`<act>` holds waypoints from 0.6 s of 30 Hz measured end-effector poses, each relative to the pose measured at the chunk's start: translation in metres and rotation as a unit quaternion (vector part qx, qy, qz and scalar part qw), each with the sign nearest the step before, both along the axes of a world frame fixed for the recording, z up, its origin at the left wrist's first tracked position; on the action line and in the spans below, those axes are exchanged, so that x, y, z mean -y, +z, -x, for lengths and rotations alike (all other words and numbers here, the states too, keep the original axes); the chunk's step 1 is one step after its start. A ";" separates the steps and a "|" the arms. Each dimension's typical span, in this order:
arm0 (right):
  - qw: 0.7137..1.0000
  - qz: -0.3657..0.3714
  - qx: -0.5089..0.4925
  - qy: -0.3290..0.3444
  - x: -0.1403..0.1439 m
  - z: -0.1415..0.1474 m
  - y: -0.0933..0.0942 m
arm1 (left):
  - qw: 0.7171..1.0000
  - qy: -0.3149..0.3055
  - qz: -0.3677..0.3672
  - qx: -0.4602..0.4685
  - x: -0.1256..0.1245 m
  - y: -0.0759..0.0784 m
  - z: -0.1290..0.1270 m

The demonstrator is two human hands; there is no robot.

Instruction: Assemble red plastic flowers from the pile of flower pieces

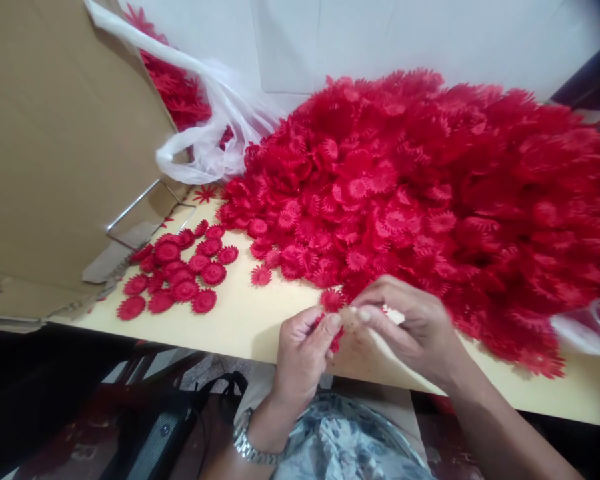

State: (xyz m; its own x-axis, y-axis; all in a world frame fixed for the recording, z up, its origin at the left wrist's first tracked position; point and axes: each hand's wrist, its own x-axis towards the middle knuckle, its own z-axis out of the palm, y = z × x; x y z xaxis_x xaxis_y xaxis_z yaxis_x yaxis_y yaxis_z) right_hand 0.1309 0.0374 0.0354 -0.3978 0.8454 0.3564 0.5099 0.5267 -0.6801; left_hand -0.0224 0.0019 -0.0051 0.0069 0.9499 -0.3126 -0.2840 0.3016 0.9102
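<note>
At the table's near edge, my left hand (300, 353) pinches a small red flower piece (337, 341) between thumb and fingers. Close to its right, my right hand (413, 327) is closed in a pinch, thumb against fingertips; whatever sits in it is too small or hidden to make out. Just beyond the fingertips lies a red toothed petal disc (331, 299). A large heap of red petal discs (360, 187) spreads behind and to the right of my hands. Several thicker red rosettes (185, 291) lie grouped on the left of the table.
A tall cardboard box (55, 153) stands at the left, with a bent metal wire frame (135, 207) beside it. Behind the rosettes, a white plastic bag (205, 147) holds more red pieces. The pale tabletop (260, 320) ends close to my body. Clear plastic (587, 330) lies at right.
</note>
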 end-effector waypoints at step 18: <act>0.965 0.111 -0.193 -0.142 0.010 0.001 -0.023 | 0.997 0.015 -0.009 0.076 0.006 -0.002 0.005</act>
